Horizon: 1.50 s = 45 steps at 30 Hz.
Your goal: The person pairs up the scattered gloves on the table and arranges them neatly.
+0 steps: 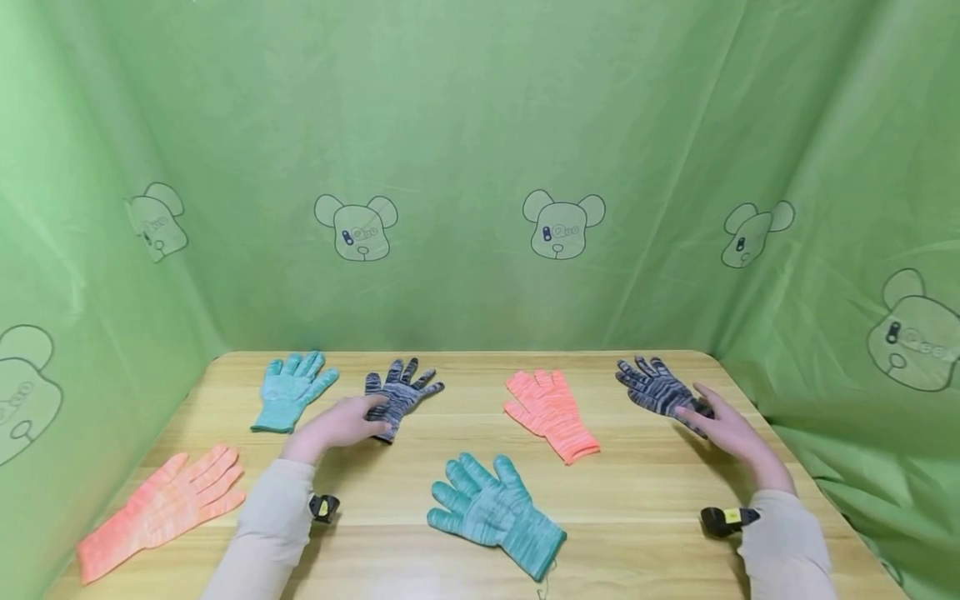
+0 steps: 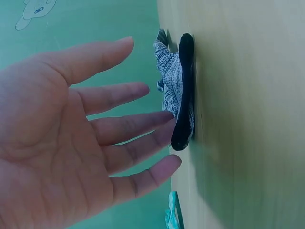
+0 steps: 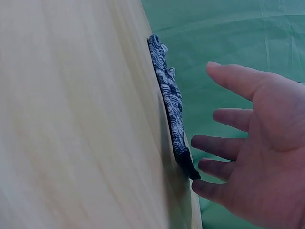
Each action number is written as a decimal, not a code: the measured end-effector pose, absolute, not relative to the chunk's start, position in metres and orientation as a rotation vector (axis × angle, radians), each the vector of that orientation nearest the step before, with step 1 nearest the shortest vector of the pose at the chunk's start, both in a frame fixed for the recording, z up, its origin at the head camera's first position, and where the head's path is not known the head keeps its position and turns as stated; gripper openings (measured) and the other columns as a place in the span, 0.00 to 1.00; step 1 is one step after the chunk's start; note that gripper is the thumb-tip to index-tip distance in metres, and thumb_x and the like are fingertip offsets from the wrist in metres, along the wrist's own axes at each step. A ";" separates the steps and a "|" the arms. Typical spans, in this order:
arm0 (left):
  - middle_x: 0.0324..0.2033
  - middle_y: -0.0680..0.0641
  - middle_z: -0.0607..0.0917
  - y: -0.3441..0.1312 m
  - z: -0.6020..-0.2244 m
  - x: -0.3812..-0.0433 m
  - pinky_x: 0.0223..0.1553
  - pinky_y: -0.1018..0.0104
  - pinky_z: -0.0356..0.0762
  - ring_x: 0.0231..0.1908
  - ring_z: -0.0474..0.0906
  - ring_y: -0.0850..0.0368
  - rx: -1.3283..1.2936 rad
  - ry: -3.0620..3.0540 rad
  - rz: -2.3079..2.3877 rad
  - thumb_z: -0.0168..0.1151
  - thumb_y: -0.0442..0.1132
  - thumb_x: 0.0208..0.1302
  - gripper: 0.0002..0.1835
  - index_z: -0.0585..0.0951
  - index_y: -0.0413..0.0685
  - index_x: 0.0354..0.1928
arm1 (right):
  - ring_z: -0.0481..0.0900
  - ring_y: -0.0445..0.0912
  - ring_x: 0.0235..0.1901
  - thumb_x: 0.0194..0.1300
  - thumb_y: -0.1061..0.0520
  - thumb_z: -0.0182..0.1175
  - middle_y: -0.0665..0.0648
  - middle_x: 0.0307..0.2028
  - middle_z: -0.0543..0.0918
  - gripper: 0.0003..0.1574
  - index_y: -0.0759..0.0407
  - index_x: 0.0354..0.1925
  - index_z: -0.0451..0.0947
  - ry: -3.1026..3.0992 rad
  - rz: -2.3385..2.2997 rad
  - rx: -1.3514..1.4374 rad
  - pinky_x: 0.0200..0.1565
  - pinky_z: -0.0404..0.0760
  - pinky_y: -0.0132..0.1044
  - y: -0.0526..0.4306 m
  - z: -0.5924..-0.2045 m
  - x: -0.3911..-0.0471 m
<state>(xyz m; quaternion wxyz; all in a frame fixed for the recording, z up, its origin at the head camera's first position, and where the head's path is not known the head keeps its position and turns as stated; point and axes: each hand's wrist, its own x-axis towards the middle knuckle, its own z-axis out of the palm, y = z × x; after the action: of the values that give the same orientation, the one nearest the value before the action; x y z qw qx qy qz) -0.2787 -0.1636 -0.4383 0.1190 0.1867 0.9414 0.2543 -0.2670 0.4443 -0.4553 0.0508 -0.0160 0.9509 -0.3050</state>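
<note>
Two dark grey striped knit gloves lie flat on the table, fingers pointing away. Over the cuff of the left one (image 1: 405, 395) hovers my left hand (image 1: 341, 425); its fingers are spread and loosely extended in the left wrist view, near the black cuff edge (image 2: 183, 95). My right hand (image 1: 723, 425) is at the cuff of the other dark grey glove (image 1: 656, 388), fingers and thumb apart and gripping nothing. In the right wrist view that glove (image 3: 169, 95) lies just beyond the fingertips. Whether any fingertip touches a cuff is hard to tell.
A light teal glove (image 1: 287, 392) lies at the back left, a coral glove (image 1: 165, 508) at the front left. Another coral glove (image 1: 551, 412) sits right of the middle, and a green-teal glove (image 1: 491, 510) front centre. Green curtains (image 1: 465, 167) enclose the wooden table (image 1: 637, 500).
</note>
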 end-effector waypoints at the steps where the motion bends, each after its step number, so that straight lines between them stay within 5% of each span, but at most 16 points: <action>1: 0.65 0.33 0.71 -0.163 -0.438 -0.279 0.68 0.40 0.63 0.66 0.66 0.33 0.548 2.755 0.745 0.58 0.44 0.68 0.32 0.66 0.36 0.69 | 0.52 0.81 0.63 0.74 0.41 0.47 0.86 0.67 0.50 0.53 0.72 0.74 0.34 2.889 -0.930 -0.046 0.60 0.56 0.76 0.444 -0.456 -0.268; 32: 0.60 0.37 0.78 -0.145 -0.448 -0.280 0.63 0.44 0.71 0.61 0.74 0.38 0.605 2.801 0.852 0.60 0.41 0.67 0.25 0.73 0.38 0.64 | 0.60 0.79 0.61 0.74 0.42 0.47 0.85 0.65 0.57 0.47 0.80 0.69 0.50 2.934 -0.862 -0.019 0.59 0.66 0.70 0.445 -0.448 -0.267; 45: 0.62 0.31 0.74 -0.159 -0.460 -0.290 0.67 0.38 0.63 0.64 0.67 0.31 0.469 2.930 0.909 0.66 0.39 0.61 0.30 0.72 0.35 0.63 | 0.57 0.81 0.61 0.68 0.51 0.58 0.87 0.64 0.55 0.44 0.76 0.69 0.54 2.956 -0.860 0.050 0.59 0.61 0.73 0.450 -0.459 -0.269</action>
<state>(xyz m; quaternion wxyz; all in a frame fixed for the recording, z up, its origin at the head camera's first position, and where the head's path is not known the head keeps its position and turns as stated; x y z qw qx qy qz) -0.2899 -0.1586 -0.4602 0.0192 0.1512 0.9439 0.2928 -0.2694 0.4505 -0.4589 0.0312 0.0162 0.9596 -0.2792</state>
